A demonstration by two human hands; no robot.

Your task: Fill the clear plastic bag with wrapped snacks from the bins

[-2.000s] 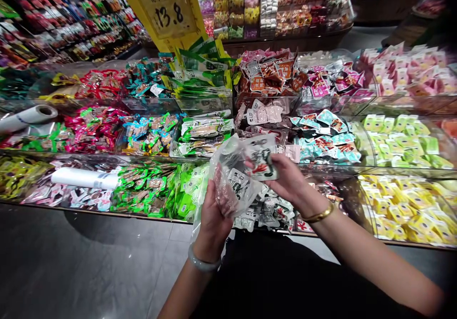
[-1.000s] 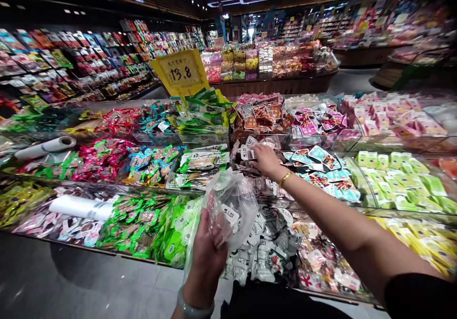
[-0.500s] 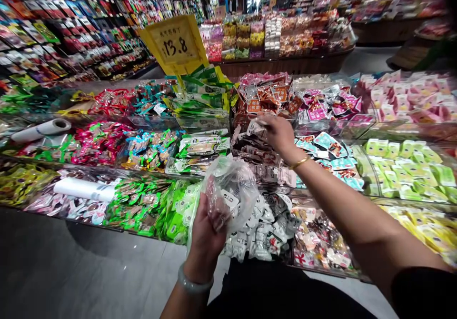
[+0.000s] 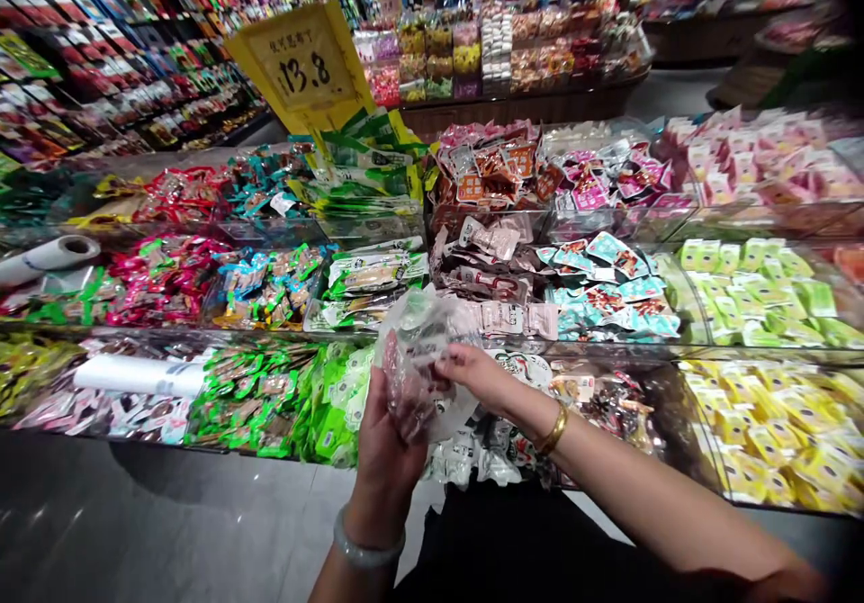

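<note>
Head cam: left hand has its fingers round the bag, packets already inside, loads left in the bins. Right hand: fingers narrow at the opening, can't tell if they're holding one.

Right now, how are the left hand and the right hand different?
The left hand wears a pale bangle; the right hand wears a gold-coloured bangle. The left hand grips the clear plastic bag; the right hand is there too, though whether it holds anything is unclear. Both hands are bare.
</note>
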